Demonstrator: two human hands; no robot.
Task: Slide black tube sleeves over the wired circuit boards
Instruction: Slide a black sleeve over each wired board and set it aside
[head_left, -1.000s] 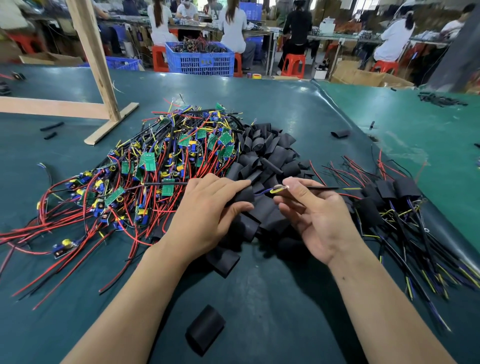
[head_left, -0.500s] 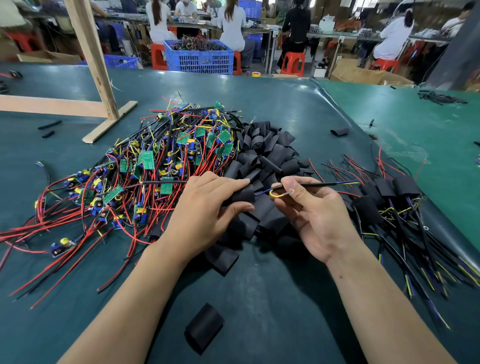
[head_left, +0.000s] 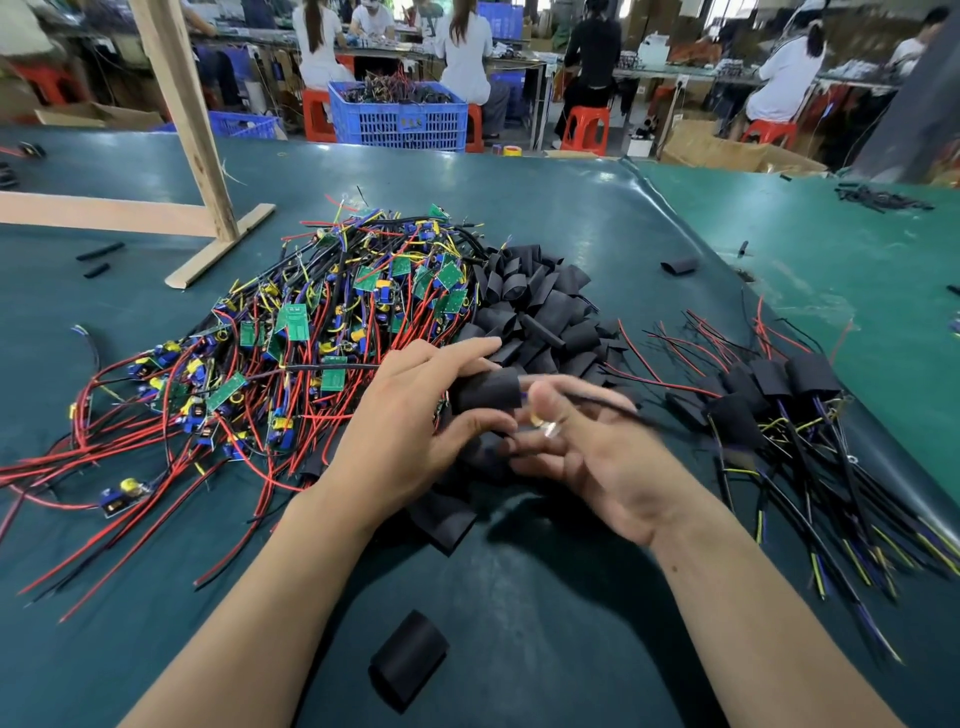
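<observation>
- Left hand (head_left: 410, 431) curled round a black tube sleeve (head_left: 488, 391), thumb beneath and fingers over the top, mouth of the sleeve turned right, presumably to give the wires a straight way in.
- Right hand (head_left: 587, 447) pinching a black wire lead (head_left: 602, 402) between thumb and forefinger just at the sleeve's right end, remaining fingers loosely spread; blurred, so exact grip hard to read. Judged to be drawing the lead through so the board follows into the tube.
- Directly under and beyond both hands, heap of loose sleeves (head_left: 535, 306), kept close for quick picking.
- Left of that, tangle of bare circuit boards (head_left: 332, 332) with red and black wires, not yet sleeved.
- Right, finished boards (head_left: 779, 384) already covered, leads trailing near and right, set apart from the unsleeved stock.
- Near centre, one stray sleeve (head_left: 408, 660) lying alone on the green table (head_left: 571, 218).
- Far left, wooden stand (head_left: 197, 156) on the table.
</observation>
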